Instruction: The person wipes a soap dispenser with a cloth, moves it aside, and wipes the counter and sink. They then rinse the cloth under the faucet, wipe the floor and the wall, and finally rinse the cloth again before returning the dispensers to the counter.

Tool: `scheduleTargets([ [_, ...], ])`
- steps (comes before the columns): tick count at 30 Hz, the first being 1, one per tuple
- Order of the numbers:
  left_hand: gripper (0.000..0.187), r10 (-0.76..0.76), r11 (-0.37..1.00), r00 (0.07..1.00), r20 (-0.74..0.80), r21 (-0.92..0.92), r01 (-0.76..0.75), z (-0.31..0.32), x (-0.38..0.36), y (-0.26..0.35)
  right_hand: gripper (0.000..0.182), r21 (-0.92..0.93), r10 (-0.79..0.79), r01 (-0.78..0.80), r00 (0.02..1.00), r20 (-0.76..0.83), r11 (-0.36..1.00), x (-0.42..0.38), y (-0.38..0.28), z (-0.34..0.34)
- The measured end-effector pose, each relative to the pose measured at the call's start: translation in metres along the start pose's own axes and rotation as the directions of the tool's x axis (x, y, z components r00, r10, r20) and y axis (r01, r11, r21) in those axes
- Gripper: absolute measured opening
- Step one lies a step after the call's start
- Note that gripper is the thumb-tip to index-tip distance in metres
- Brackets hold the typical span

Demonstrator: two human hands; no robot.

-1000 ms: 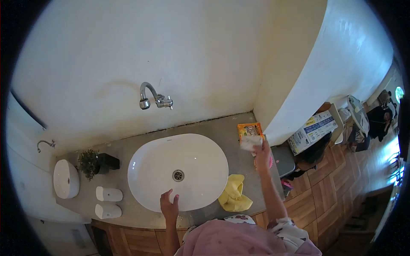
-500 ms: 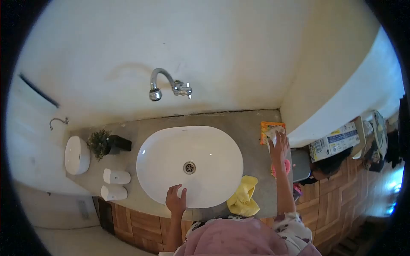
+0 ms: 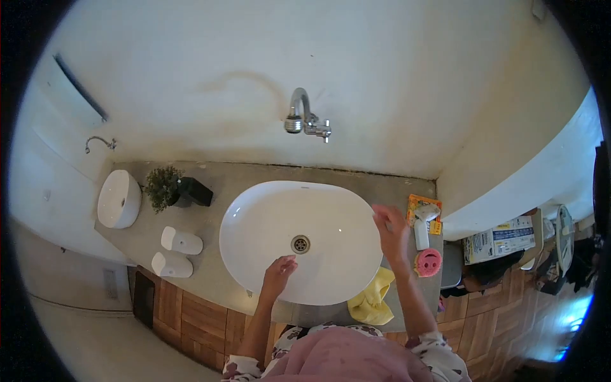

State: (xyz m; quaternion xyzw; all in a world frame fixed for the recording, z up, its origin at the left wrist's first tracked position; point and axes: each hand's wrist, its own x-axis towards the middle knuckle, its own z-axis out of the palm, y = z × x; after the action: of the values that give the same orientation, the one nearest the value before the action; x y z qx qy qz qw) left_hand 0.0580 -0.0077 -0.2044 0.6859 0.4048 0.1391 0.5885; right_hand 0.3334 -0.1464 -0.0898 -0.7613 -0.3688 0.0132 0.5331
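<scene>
The white oval sink basin (image 3: 344, 280) sits on the counter, with a metal drain (image 3: 300, 244) in its floor. My left hand (image 3: 279, 277) hovers over the basin's front part, its fingers loosely bent and nothing visible in them. At the basin's right rim, my right hand (image 3: 393, 237) is raised with fingers partly spread, slightly blurred, and empty. To its right lie a white-handled brush (image 3: 421, 234), an orange packet (image 3: 417, 202) partly under it, and a round pink sponge with a face cut into it (image 3: 428, 261). A yellow cloth (image 3: 372, 302) lies below my right forearm.
A chrome faucet (image 3: 299, 114) projects from the wall above the basin. Two white containers (image 3: 181, 240), a potted plant (image 3: 163, 188) and a second white basin (image 3: 119, 198) stand leftward. Boxes (image 3: 499, 240) and other items are beyond the counter's right end.
My right hand has left the white-handled brush and moved left to the basin's rim. My left hand has shifted slightly over the basin, its fingers closer together. The view has turned left.
</scene>
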Motion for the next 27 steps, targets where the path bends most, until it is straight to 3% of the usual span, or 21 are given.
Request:
scheduleTargets([
  [1,0.033,0.005,1.000,1.000,-0.008,-0.007,-0.005,-0.004,0.005,0.014,0.016,0.056,0.005,-0.006,1.000,0.024,0.998,0.021,-0.006,0.014],
  [3,0.039,-0.112,0.965,0.985,0.131,-0.221,0.139,-0.013,0.014,0.053,0.024,0.128,-0.062,0.056,0.997,0.047,0.990,0.071,0.024,0.057],
  [4,0.039,-0.109,0.965,0.986,0.127,-0.225,0.136,-0.020,0.021,0.062,0.029,0.317,0.085,-0.121,0.988,0.125,0.941,0.099,0.020,0.071],
  [5,0.039,-0.138,0.893,0.979,0.151,-0.409,0.189,-0.027,0.028,0.070,0.035,0.476,0.213,-0.300,0.950,0.228,0.827,0.125,0.012,0.085],
  [6,0.039,-0.162,0.783,0.970,0.183,-0.575,0.239,-0.033,0.033,0.075,0.037,0.408,0.308,-0.379,0.923,0.229,0.831,0.146,0.002,0.097],
  [7,0.039,-0.163,0.783,0.970,0.181,-0.575,0.238,-0.040,0.039,0.077,0.040,0.340,0.400,-0.455,0.889,0.223,0.823,0.162,-0.007,0.106],
  [11,0.038,-0.177,0.712,0.981,0.078,-0.678,0.182,-0.076,0.060,0.076,0.035,0.431,0.455,-0.587,0.807,0.376,0.686,0.197,-0.001,0.130],
  [13,0.037,-0.194,0.698,0.979,0.057,-0.693,0.179,-0.089,0.071,0.071,0.028,0.477,0.345,-0.529,0.838,0.423,0.701,0.203,0.005,0.134],
  [17,0.035,-0.260,0.702,0.962,0.080,-0.668,0.245,-0.096,0.091,0.053,0.025,0.463,0.297,-0.477,0.863,0.409,0.747,0.203,0.023,0.138],
  [19,0.034,-0.276,0.704,0.953,0.123,-0.650,0.287,-0.088,0.108,0.057,0.023,0.387,-0.036,-0.099,0.944,0.327,0.917,0.204,0.034,0.140],
  [20,0.034,-0.272,0.703,0.952,0.140,-0.647,0.296,-0.082,0.116,0.060,0.023,0.376,-0.026,-0.101,0.948,0.317,0.921,0.205,0.039,0.140],
  [22,0.034,-0.214,0.712,0.954,0.210,-0.635,0.299,-0.070,0.130,0.067,0.025,0.143,-0.280,0.257,0.943,0.177,0.956,0.196,0.023,0.140],
  [23,0.034,-0.218,0.709,0.953,0.213,-0.636,0.304,-0.063,0.138,0.071,0.028,-0.020,-0.244,0.254,0.946,0.215,0.967,0.192,0.006,0.134],
  [27,0.032,-0.175,0.750,0.949,0.262,-0.588,0.301,-0.036,0.175,0.074,0.032,-0.052,-0.287,0.294,0.952,0.104,0.954,0.180,0.014,0.152],
])
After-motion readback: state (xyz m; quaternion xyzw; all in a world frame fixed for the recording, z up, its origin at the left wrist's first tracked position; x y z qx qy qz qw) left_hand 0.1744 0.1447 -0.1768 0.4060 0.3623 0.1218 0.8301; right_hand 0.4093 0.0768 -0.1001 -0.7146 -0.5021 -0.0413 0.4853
